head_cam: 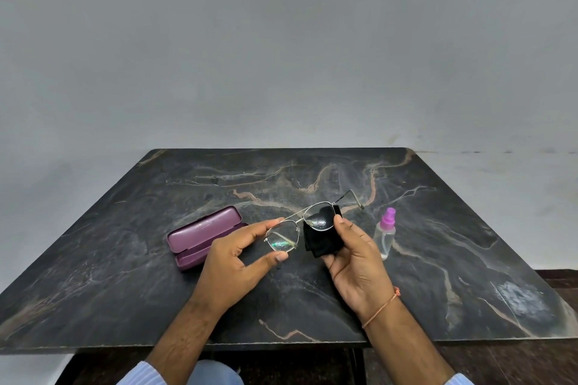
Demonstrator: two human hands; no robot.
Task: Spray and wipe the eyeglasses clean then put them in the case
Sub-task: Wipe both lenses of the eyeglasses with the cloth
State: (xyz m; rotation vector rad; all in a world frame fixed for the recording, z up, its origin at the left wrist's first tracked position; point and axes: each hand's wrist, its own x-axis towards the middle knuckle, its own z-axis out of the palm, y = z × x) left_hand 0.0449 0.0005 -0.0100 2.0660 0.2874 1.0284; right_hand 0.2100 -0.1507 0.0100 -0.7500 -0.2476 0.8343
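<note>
1. I see the eyeglasses [308, 223] held up over the table [438, 259], with my left hand [237, 262] pinching the rim of one lens between thumb and fingers.
2. My right hand [356, 262] holds the black cloth [319, 242], folded around the other lens, with the thumb pressing on the front.
3. Risk: the left pinch is light and only on the rim, so a hard rub from the right could twist the thin metal frame or pull it loose.
4. Risk: my left fingertips sit close to the glass and could smudge it (undoing the wipe).
5. Risk: the spray bottle [386, 233] stands just beside my right hand, where a sweep could tip it.
6. Count: one pair of glasses, one cloth, one bottle, one purple case [203, 236] lying open to the left, two hands.
</note>
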